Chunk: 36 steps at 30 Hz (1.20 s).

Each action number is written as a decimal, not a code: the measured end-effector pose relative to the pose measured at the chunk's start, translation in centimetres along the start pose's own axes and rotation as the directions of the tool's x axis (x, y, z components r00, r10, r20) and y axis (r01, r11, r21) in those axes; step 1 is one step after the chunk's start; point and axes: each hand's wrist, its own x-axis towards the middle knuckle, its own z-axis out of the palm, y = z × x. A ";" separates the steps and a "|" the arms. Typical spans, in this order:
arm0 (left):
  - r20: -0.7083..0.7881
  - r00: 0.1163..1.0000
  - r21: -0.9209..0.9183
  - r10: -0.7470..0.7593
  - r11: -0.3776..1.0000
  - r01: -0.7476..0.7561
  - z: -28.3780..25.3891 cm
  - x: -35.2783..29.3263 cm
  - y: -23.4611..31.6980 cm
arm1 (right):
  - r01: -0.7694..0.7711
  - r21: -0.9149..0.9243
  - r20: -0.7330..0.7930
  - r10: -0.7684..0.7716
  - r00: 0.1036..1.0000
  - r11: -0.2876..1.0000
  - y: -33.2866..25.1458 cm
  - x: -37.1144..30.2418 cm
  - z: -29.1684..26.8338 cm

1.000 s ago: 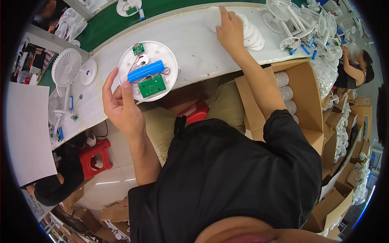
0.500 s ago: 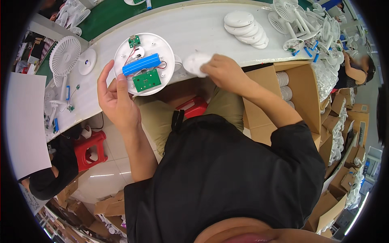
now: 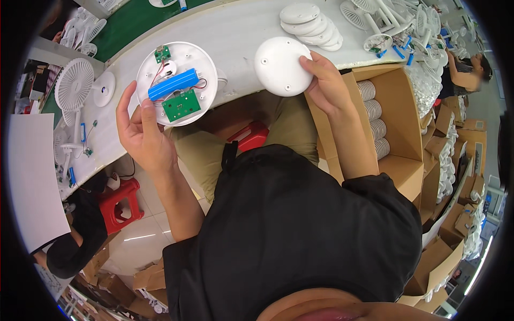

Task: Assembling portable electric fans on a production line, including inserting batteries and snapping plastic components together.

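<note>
My left hand [image 3: 145, 134] grips the lower left rim of a round white fan base [image 3: 201, 58], thumb on top and fingers curled around its edge. Its open inside faces me. In it lie a blue cylindrical battery [image 3: 173, 84], a green circuit board [image 3: 182, 106] and a smaller green board [image 3: 162, 53], joined by thin red and black wires. To the right, my right hand [image 3: 331, 84] pinches the edge of a white round base cover [image 3: 281, 67]. The cover is tilted up, apart from the base, and small screw holes show on it.
A fanned pile of white covers [image 3: 309, 24] lies at the table's back. Fan parts with blue batteries [image 3: 399, 52] crowd the far right. Beside my right arm stands a cardboard box [image 3: 402, 101] holding ribbed round parts. A white fan [image 3: 75, 84] stands at left; a red stool [image 3: 122, 206] is below.
My right hand has brought the cover up and to the right, turning its broad face into view. The fan base in my left hand has shifted slightly left.
</note>
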 end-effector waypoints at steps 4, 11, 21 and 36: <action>-0.035 0.999 -0.010 0.006 1.000 -0.006 -0.3 -0.4 0.0 | -0.030 0.039 0.056 0.027 0.998 0.999 0.0 1.2 0.5; -0.018 1.000 -0.010 0.007 1.000 -0.007 0.0 -0.5 0.1 | 0.641 -0.725 0.679 -0.417 0.604 -0.252 5.0 2.8 -2.3; -0.045 0.999 -0.044 0.006 0.999 -0.008 -0.4 -0.1 0.0 | 0.512 -0.812 0.520 -0.048 0.853 0.280 2.2 -5.0 -2.0; 0.099 0.993 0.128 0.063 0.989 -0.075 1.2 -2.9 0.9 | 0.097 -0.137 0.376 -0.039 0.926 0.986 -3.2 -6.9 5.3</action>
